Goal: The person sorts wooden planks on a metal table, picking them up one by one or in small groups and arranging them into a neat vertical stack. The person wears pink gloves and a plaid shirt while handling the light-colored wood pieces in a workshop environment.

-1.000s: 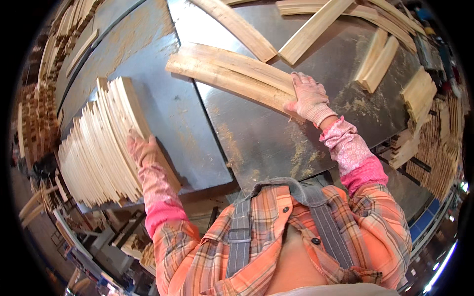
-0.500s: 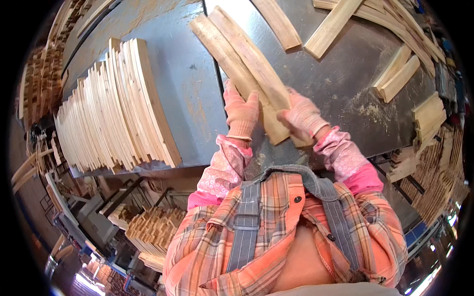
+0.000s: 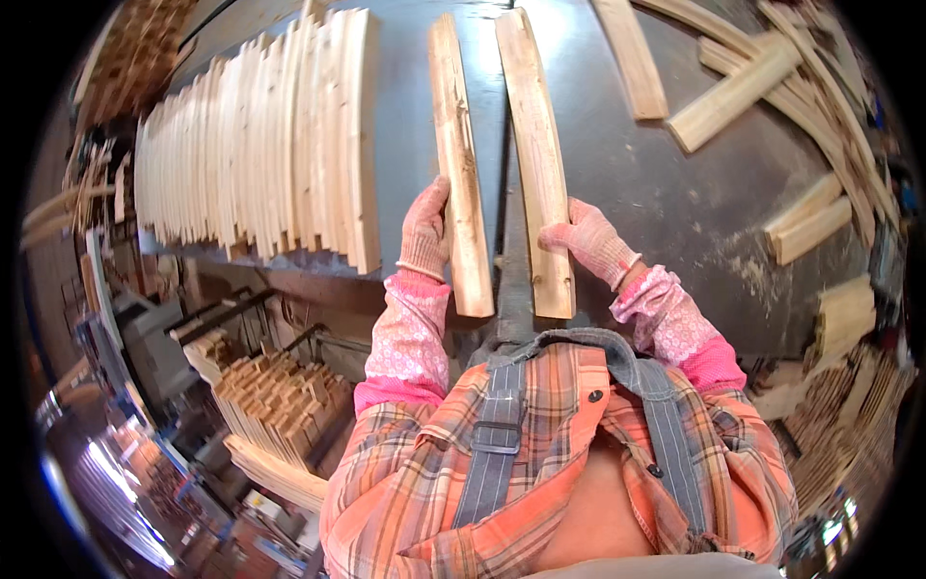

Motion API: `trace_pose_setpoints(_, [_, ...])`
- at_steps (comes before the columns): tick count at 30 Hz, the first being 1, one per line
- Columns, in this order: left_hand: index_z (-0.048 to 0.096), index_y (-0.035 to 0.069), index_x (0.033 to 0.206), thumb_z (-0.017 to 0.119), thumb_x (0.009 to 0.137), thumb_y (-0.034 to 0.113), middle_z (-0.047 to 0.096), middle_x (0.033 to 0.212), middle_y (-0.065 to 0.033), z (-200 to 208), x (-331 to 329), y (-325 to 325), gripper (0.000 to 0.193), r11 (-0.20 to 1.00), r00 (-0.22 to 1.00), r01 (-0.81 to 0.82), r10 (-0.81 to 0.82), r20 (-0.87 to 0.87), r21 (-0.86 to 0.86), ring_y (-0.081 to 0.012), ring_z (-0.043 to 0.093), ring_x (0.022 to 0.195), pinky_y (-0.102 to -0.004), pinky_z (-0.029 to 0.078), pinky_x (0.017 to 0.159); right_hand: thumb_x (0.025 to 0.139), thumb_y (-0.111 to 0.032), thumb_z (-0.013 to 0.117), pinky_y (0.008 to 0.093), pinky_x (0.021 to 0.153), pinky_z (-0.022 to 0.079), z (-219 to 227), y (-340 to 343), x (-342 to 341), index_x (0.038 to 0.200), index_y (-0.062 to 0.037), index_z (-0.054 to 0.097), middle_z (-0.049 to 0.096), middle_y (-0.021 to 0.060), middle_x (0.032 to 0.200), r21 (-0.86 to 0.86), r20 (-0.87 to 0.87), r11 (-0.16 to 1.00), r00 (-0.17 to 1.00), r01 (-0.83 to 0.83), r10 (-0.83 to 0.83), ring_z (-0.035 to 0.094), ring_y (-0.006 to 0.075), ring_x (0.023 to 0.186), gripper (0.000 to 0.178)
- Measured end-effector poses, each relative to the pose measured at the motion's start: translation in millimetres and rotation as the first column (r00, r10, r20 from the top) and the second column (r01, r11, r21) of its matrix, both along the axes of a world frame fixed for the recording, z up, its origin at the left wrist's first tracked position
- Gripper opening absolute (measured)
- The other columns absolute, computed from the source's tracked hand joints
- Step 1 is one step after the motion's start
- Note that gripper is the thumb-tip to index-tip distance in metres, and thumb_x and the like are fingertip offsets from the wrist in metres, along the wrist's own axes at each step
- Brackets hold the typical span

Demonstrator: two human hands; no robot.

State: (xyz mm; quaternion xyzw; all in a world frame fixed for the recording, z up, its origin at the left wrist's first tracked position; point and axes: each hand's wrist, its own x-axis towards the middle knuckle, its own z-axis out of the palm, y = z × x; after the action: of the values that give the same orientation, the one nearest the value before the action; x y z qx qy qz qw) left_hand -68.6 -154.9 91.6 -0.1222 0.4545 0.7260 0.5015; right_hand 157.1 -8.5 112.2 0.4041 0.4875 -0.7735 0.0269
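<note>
Left hand (image 3: pixel 425 230): in a pink knitted glove, fingers closed along the left edge of the left slat (image 3: pixel 460 164), gripping it near its near end.

Right hand (image 3: pixel 585 241): gloved the same, fingers curled over the right edge of the right slat (image 3: pixel 536 159), gripping it near its near end.

Left slat: long pale wooden piece, slightly curved, rough-faced, running from the near edge of the table (image 3: pixel 627 193) toward the far side. Whether it rests on the table or is lifted off it cannot be told.

Right slat: same kind and length, lying just beside the left slat with a narrow gap between them; the two run almost parallel, near ends level with each other.

Table: grey metal top, scuffed, with a seam running far to near under the gap between the two slats; sawdust (image 3: pixel 748 265) scattered on its right part.

Stack of slats (image 3: pixel 260 145): many like curved pieces standing on edge, packed side by side, on the left part of the table, well apart from the left hand.

Loose slats (image 3: pixel 762 77): several pieces lying crossed and unsorted on the far right of the table; two short ones (image 3: pixel 810 222) nearer the right edge.

Wooden blocks (image 3: pixel 280 396): a bundle of short pieces below the table on the left, near the floor.

Clothing: pink patterned sleeves (image 3: pixel 410 333), orange plaid shirt (image 3: pixel 540 463), grey overall straps.
</note>
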Motion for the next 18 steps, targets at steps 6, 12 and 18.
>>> trace_pose_setpoints(6, [0.054, -0.005, 0.14, 0.049, 0.11, 0.042, 0.06, 0.096, -0.003, 53, 0, -107, 0.056, 0.973, 0.997, -0.076, 0.079, -0.006, 0.218, -0.0135, 0.056, 0.077, -0.0272, 0.048, 0.067, 0.09, -0.029, 0.07, 0.0442, 0.101, 0.053, 16, -40, -154, 0.132, -0.0041, 0.062, 0.071, 0.0248, 0.121, 0.351, 0.267, 0.861, 0.921, -0.368, 0.285, 0.069, 0.0381, 0.114, 0.05])
trace_pose_setpoints(12, [0.043, -0.009, 0.146, 0.048, 0.111, 0.043, 0.051, 0.087, 0.0013, 73, -2, -182, 0.063, 0.906, 0.964, -0.172, 0.236, -0.125, 0.385, -0.0131, 0.051, 0.071, -0.0289, 0.045, 0.064, 0.095, -0.042, 0.069, 0.046, 0.107, 0.05, 3, -80, -269, 0.137, 0.0066, 0.057, 0.062, 0.0276, 0.139, 0.398, 0.387, 0.701, 0.801, -0.592, 0.457, 0.062, 0.0393, 0.128, 0.065])
trace_pose_setpoints(18, [0.062, -0.003, 0.131, 0.055, 0.109, 0.033, 0.064, 0.098, -0.0046, 62, -3, -153, 0.043, 0.978, 0.787, -0.202, 0.126, -0.604, -0.059, -0.0171, 0.063, 0.085, -0.0315, 0.053, 0.074, 0.09, -0.042, 0.078, 0.0354, 0.086, 0.057, 11, -64, -168, 0.156, 0.0032, 0.04, 0.07, 0.0161, 0.123, -0.083, -0.223, 0.688, 0.686, -0.721, 0.692, 0.068, 0.0204, 0.108, 0.088])
